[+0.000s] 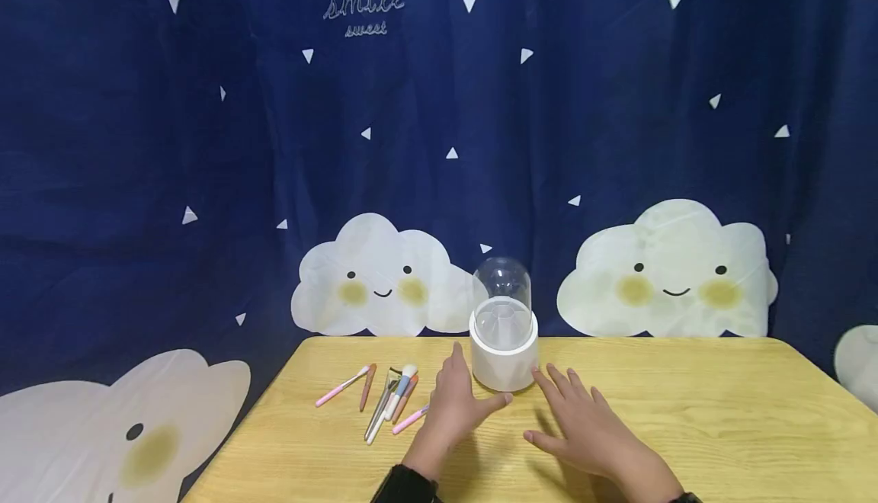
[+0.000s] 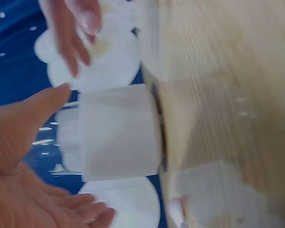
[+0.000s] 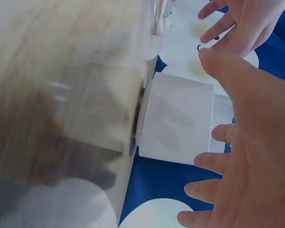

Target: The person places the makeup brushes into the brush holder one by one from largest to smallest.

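Note:
A white round holder (image 1: 504, 370) with a clear dome lid (image 1: 504, 278) stands upright on the table between both hands. On its left side is my left hand (image 1: 458, 400), fingers extended and thumb spread out in front of the holder. My right hand (image 1: 590, 427) is at the front right, fingers spread, with fingertips near the holder's lower wall. Both wrist views show the white wall (image 2: 121, 133) in front of spread, uncurled fingers, and neither hand grips anything. Left of my left hand lie several makeup brushes, among them a blue-and-white one (image 1: 400, 394) and a pink-handled one (image 1: 336, 392).
The light wooden table (image 1: 720, 427) extends to both sides, its back edge close behind the holder. Beyond it hangs a dark blue curtain (image 1: 411, 183) with smiling clouds and small white triangles. Another pink-handled brush (image 1: 409, 421) lies close to the left wrist.

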Motion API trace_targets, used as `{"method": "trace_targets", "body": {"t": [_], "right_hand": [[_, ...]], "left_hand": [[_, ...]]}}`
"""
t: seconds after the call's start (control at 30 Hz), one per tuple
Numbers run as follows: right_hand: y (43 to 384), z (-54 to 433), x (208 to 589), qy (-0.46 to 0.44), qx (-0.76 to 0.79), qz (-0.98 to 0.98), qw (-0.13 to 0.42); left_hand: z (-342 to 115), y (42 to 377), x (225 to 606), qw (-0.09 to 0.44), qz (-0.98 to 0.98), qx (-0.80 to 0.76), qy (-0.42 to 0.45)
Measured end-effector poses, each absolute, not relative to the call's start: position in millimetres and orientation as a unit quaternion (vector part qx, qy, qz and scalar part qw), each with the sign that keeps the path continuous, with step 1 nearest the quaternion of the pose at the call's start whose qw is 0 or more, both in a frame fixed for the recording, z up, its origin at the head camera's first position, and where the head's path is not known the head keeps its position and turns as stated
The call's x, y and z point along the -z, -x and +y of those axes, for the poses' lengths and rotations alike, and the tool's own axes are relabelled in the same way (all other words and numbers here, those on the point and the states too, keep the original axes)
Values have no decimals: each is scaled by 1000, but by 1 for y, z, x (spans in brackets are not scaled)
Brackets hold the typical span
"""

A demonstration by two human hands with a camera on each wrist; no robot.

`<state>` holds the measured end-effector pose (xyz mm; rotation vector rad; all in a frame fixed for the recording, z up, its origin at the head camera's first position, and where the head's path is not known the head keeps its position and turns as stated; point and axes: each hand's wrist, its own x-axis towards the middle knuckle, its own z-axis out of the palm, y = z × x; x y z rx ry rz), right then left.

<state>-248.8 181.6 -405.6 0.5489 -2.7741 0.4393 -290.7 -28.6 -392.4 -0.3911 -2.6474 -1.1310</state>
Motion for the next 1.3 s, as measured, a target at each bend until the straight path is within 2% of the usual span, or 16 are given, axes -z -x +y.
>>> {"method": "trace_targets", "body": {"t": [0.17, 0.33, 0.53, 0.97, 1.17, 1.3], "right_hand": [[248, 184, 404, -185, -152, -959, 154], [248, 184, 404, -180, -162, -958, 152], [250, 178, 401, -183, -172, -956, 155], [254, 176, 397, -185, -166, -953, 173], [256, 184, 398, -179, -165, -942, 232], [261, 187, 401, -202, -221, -910, 286]], "left_hand": [[-17, 328, 395, 174, -879, 431, 106], [-4, 363, 408, 184, -867, 453, 95], [-3, 382, 424, 212, -850, 476, 81], [-7, 381, 424, 230, -841, 478, 102], [3, 369, 427, 237, -842, 471, 114], [13, 360, 430, 242, -837, 474, 127]]}}
